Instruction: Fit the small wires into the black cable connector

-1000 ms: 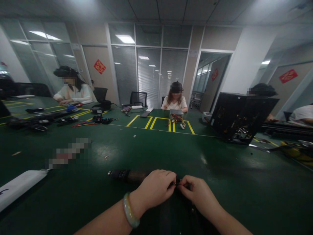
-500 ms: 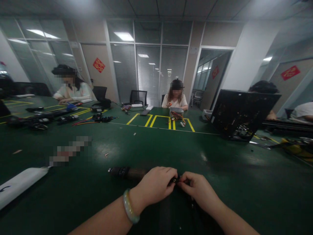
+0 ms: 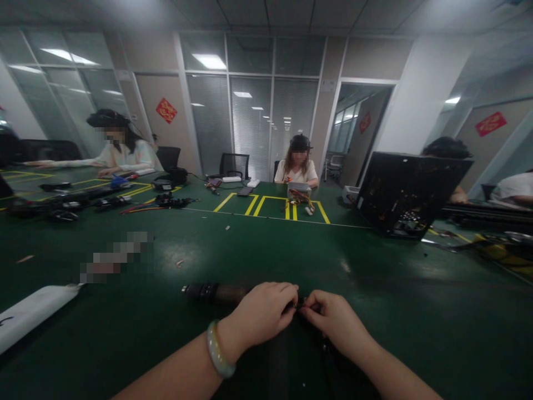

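Note:
A dark cylindrical tool that looks like an electric screwdriver (image 3: pixel 228 294) lies crosswise on the green table, its metal tip pointing left. My left hand (image 3: pixel 266 304), with a bangle at the wrist, is closed around its right-hand end. Close beside it, my right hand (image 3: pixel 331 315) pinches a small dark part at that end, mostly hidden by the fingers. A dark cable (image 3: pixel 325 345) hangs below the right hand toward me. Fingertips of both hands nearly touch.
At left lies a white-handled object (image 3: pixel 39 311), its far part blurred out. A black computer case (image 3: pixel 410 194) stands at right. Dark parts and cables (image 3: pixel 166 200) lie at the back left. Across the table, a person (image 3: pixel 297 166) sits behind a grey box with wires (image 3: pixel 300 191).
Both hands have shifted very slightly left in view, keeping their hold. At the far left, a person's arm now reaches out over the table.

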A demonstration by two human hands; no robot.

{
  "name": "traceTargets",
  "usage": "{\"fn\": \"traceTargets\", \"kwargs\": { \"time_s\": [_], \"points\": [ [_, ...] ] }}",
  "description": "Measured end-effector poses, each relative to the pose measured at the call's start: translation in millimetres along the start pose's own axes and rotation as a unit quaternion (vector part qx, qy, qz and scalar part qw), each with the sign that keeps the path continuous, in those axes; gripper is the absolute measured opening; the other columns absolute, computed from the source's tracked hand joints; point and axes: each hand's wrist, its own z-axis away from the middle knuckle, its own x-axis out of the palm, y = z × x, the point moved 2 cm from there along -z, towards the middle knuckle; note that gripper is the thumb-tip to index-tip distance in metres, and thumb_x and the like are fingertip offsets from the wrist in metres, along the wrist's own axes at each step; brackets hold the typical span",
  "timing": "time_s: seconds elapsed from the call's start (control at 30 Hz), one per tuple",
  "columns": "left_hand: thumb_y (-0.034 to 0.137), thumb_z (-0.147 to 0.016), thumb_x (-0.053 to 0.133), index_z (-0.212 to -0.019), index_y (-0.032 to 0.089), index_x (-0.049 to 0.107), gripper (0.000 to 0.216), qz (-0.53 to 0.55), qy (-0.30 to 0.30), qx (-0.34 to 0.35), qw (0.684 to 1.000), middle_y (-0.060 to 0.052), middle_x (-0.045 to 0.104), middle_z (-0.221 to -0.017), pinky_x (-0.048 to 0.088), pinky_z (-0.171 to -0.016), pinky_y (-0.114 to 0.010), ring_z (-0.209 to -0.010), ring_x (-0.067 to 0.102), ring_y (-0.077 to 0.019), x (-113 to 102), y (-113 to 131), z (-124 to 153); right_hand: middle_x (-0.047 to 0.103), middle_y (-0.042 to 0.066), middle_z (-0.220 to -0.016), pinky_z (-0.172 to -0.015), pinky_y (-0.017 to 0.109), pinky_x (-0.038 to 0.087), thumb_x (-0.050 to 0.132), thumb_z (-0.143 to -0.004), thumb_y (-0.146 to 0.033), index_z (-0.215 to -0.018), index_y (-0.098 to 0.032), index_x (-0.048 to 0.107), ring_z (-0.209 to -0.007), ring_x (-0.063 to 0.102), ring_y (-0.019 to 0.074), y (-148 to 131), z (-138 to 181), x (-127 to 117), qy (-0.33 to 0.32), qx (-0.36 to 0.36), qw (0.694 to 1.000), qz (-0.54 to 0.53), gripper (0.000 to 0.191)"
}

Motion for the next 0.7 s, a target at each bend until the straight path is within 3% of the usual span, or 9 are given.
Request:
{"fn": "traceTargets", "kwargs": {
  "time_s": [0.23, 0.47, 0.7],
  "points": [
    [0.019, -0.086, 0.059, -0.106, 0.022, 0.055, 0.021, -0.007, 0.005, -0.013, 1.000, -0.003, 0.064, -0.112, 0.046, -0.093, -0.036, -0.103, 0.061, -0.0219, 1.5, -0.6, -0.1, 0.069, -0.003, -0.075, -0.052, 0.018, 0.037, 0.062, -0.086, -0.027, -0.082, -0.021, 0.067, -0.062, 0.060, 0.0121, 3.6, -0.2, 2.0, -0.001, 0.002, 1.000, -0.015, 0.009],
    [0.019, -0.087, 0.057, -0.096, 0.022, 0.056, 0.009, -0.007, 0.011, -0.009, 1.000, -0.004, 0.064, -0.112, 0.046, -0.094, -0.036, -0.104, 0.061, -0.0224, 3.3, -0.8, 0.1, 0.069, -0.003, -0.074, -0.056, 0.019, 0.039, 0.063, -0.085, -0.026, -0.080, -0.020, 0.067, -0.066, 0.062, 0.0129, -0.3, 0.7, 0.2, -0.003, 0.003, 1.000, -0.005, 0.009],
    [0.020, -0.086, 0.060, -0.110, 0.024, 0.054, 0.025, -0.003, 0.009, -0.012, 1.000, -0.003, 0.062, -0.119, 0.047, -0.093, -0.036, -0.106, 0.061, -0.0223, 1.9, -1.7, 1.4, 0.069, -0.003, -0.075, -0.051, 0.018, 0.038, 0.063, -0.086, -0.027, -0.081, -0.020, 0.067, -0.060, 0.060, 0.0113, 3.7, -0.4, 1.4, -0.004, 0.007, 1.000, -0.023, 0.009]
  ]
}}
